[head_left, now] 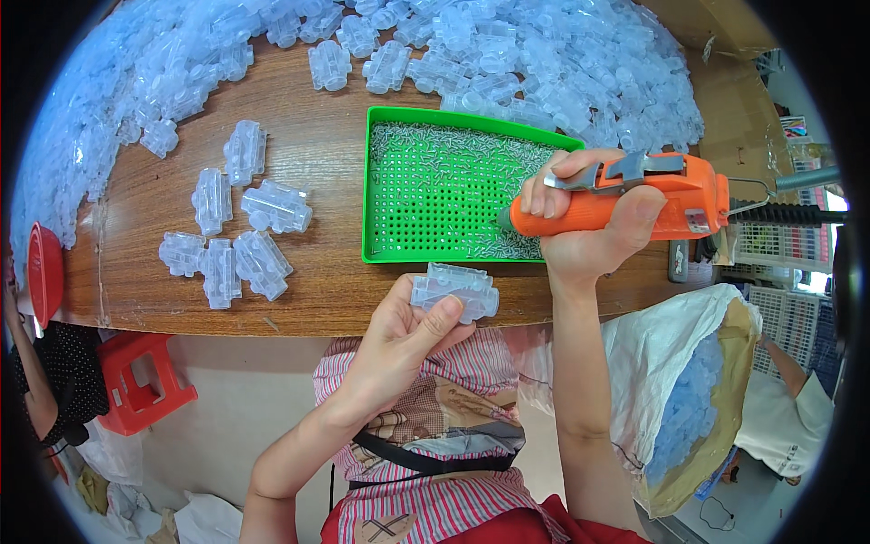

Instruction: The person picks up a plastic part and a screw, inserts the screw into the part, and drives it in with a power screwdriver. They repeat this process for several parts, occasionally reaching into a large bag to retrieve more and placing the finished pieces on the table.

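Note:
My left hand (403,331) pinches a clear plastic housing (456,290) at the table's front edge, thumb across its face. In my right hand (594,222) is an orange electric screwdriver (675,199) with a metal lever on its side, the fingers wrapped round its body. Its nose points left and down over a green perforated tray (370,195) filled with small silvery screws (435,140). The driver's tip is partly hidden against the screws. Several more clear plastic housings (220,272) lie loose on the wooden table (326,199), left of the tray.
A large heap of clear plastic parts (544,63) covers the table's back and left. A white sack (666,354) of similar parts stands at the right, below the edge. On the left are a red basin (45,272), a red stool (140,385) and another person's arm (36,381).

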Action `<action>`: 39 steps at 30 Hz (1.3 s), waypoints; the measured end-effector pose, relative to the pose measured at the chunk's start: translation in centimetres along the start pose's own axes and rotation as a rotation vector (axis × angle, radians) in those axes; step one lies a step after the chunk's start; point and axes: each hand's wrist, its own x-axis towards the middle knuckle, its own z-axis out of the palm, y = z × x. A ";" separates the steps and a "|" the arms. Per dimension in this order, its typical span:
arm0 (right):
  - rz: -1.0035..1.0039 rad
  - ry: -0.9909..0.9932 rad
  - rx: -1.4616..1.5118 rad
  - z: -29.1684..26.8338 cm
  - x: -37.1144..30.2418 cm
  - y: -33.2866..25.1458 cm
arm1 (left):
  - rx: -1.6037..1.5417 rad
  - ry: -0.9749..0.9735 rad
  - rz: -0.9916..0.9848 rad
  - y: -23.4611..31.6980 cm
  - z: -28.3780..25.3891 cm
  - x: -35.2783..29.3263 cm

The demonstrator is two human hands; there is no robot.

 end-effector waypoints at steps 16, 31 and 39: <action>-0.105 -0.519 0.202 1.2 -2.2 -8.2 | -0.003 0.061 0.147 -1.2 0.3 1.8; -0.247 -0.542 0.124 2.4 -2.9 -5.0 | -0.008 0.077 0.245 -2.4 0.1 2.3; -0.252 -0.571 0.053 2.8 -3.2 -4.9 | 0.139 0.132 0.281 -3.0 -0.3 2.4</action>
